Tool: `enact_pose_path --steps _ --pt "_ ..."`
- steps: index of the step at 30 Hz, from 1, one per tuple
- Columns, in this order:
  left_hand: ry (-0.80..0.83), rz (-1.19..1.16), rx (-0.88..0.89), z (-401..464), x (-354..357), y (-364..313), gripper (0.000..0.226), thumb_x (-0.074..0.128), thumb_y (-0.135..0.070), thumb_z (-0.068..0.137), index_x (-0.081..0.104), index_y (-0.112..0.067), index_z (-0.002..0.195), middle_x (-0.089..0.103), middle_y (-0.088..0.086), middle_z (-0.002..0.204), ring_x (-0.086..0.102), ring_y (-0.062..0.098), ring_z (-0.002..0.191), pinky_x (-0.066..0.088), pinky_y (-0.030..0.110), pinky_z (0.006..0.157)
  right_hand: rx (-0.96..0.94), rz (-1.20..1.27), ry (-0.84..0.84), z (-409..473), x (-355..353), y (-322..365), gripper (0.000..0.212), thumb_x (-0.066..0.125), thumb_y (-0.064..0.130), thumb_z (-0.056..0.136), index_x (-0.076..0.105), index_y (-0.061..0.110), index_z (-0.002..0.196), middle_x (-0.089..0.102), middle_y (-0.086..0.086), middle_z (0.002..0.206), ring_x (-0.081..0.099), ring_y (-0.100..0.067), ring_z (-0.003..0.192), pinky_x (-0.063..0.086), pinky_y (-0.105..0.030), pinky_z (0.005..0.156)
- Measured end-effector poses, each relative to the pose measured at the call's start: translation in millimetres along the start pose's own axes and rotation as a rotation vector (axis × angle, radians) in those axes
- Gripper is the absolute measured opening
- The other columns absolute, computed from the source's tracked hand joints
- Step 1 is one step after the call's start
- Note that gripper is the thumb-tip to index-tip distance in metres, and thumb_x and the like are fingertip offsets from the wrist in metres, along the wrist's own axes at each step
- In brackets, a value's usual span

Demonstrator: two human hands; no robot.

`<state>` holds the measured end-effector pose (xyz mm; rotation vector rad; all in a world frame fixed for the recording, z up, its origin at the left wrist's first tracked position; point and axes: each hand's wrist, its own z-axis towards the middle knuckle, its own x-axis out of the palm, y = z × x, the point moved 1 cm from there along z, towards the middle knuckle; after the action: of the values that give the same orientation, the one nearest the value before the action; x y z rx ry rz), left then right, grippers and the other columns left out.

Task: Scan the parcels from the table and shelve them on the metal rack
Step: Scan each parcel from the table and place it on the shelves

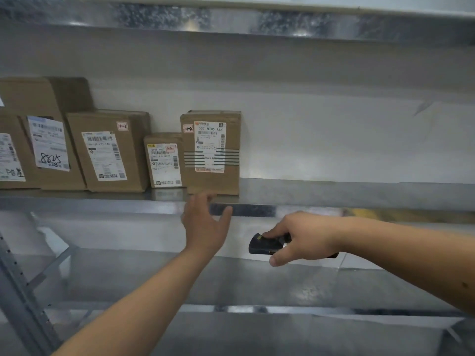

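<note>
— Since the rightmost parcel (212,152) already stands upright on the metal rack (334,194), is shelving done?
— Seemingly; the left hand (205,224) hangs just below it, fingers spread, holding nothing. Contact is blurred.
— And the right hand (300,237)?
— Gripping the black scanner (264,244), arm reaching leftward. Next: fetch another parcel.

parcels (211,152): five brown labelled cartons | upright, side by side | metal rack (334,194) shelf, left

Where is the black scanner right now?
In the head view, the scanner is in the right hand, right of centre, just below the shelf that holds the parcels, beside the empty left hand.
</note>
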<state>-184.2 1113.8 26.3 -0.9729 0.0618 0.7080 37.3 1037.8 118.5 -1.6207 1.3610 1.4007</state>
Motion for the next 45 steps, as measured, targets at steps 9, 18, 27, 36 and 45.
enact_pose_path --steps 9,18,27,36,45 --pt "0.532 0.14 0.134 -78 68 12 0.041 0.074 -0.039 0.093 0.059 -0.029 0.13 0.054 -0.003 0.14 0.051 0.021 0.129 0.037 0.036 0.105 0.115 0.009 0.029 -54 58 -23 0.057 0.073 0.062 0.087 0.064 0.039 0.139 0.071 0.004 0.099 0.065 -0.018 0.087 0.059 -0.041 0.084" --pt "1.07 0.233 0.321 -180 175 -41 0.069 0.065 -0.053 0.096 0.04 -0.031 0.157 0.03 -0.003 0.169 0.025 0.019 0.156 0.018 0.033 0.124 0.452 0.26 -0.023 -174 140 -91 0.048 0.074 0.06 0.088 0.065 0.044 0.132 0.068 0.007 0.086 0.065 -0.017 0.081 0.057 -0.038 0.078" --pt "1.374 0.315 0.651 -322 273 -169 0.083 0.061 -0.057 0.096 0.024 -0.03 0.164 0.016 0.003 0.174 0.01 0.023 0.16 0.007 0.047 0.129 0.803 0.431 -0.106 -342 210 -169 0.063 0.073 0.061 0.09 0.058 0.041 0.148 0.063 0.012 0.087 0.063 -0.006 0.083 0.054 -0.026 0.072" --pt "1.527 0.203 0.799 -479 343 -302 0.085 0.064 -0.061 0.094 0.024 -0.034 0.164 0.017 0.001 0.173 0.013 0.022 0.16 0.01 0.048 0.128 1.074 0.558 -0.204 -503 263 -235 0.076 0.072 0.061 0.092 0.046 0.037 0.159 0.059 0.019 0.098 0.056 -0.004 0.089 0.042 -0.022 0.07" --pt "1.624 0.134 0.891 -580 386 -385 0.092 0.066 -0.067 0.09 0.021 -0.035 0.164 0.019 0.0 0.173 0.019 0.023 0.158 0.019 0.053 0.126 1.3 0.698 -0.326 -604 293 -267 0.076 0.075 0.064 0.088 0.052 0.038 0.155 0.072 0.008 0.124 0.066 -0.015 0.106 0.055 -0.038 0.097"
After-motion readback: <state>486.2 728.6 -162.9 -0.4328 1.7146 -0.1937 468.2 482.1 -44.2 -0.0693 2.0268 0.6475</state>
